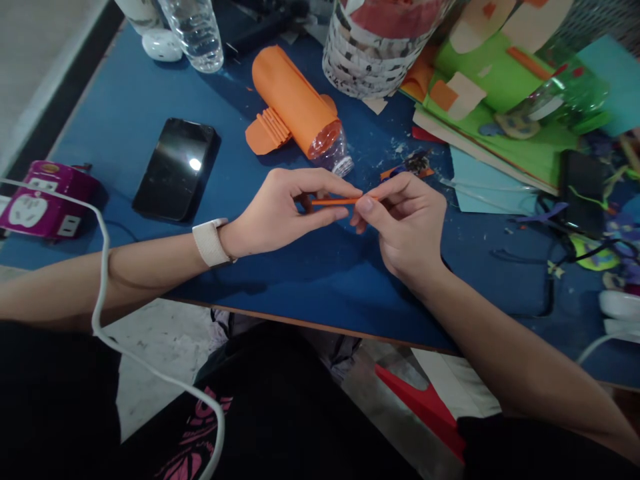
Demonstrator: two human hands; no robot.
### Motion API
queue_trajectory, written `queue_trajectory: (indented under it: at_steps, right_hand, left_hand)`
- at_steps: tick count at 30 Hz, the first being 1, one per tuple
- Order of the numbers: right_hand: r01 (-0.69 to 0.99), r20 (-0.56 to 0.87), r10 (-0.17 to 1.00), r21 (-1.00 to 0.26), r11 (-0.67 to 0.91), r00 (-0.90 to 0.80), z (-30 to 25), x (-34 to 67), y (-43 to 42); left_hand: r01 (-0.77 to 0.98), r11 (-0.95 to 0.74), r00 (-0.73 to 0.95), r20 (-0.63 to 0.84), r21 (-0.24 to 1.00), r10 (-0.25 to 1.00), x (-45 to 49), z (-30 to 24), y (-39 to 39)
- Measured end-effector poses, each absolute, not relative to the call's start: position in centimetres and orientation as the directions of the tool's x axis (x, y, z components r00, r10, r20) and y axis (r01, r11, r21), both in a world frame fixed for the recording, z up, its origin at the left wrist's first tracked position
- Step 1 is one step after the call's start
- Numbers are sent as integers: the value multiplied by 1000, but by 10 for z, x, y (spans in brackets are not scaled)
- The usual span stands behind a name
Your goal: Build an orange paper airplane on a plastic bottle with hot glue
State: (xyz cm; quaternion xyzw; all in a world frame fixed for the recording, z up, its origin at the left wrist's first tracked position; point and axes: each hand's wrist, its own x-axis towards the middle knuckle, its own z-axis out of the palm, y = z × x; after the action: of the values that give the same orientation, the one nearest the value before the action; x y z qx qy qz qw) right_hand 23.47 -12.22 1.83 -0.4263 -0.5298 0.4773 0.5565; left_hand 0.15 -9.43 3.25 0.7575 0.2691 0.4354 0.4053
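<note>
Between both hands, above the blue table, lies a thin orange paper roll (pixel 336 201), roughly level. My left hand (pixel 285 210) has its fingers around the roll's left part, thumb below it. My right hand (pixel 407 223) pinches the right end between thumb and index finger. Just beyond them rests a plastic bottle wrapped in orange paper (pixel 295 100), lying on its side with its clear neck toward me. Folded orange paper pieces (pixel 270 131) stick out from its left side.
A black phone (pixel 175 169) and a purple power adapter (pixel 50 200) sit left. At the back stand a clear water bottle (pixel 195 33) and a paper-woven basket (pixel 370 60). Coloured paper sheets (pixel 500 100) pile up right. A white cable (pixel 103 267) crosses my left arm.
</note>
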Motion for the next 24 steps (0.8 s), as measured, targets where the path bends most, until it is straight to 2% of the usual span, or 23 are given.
queue_trajectory:
  at_steps: [6,13,18,24]
  right_hand:
    - [-69,155,988,-986,153,-18,17,236,-123]
    - [-48,196,981,-979,196,8,24,231,-124]
    - [-28,194,981,-980,195,21,25,231,-125]
    - [-34,189,982,-981,190,25,20,233,-125]
  left_hand:
    - [73,-522,443,441,850,781,3,33,-95]
    - [104,-567,395,489,818,778,4,28,-93]
    - [22,-602,347,559,798,753,5,26,-90]
    - [108,-571,344,508,814,790,4,27,-90]
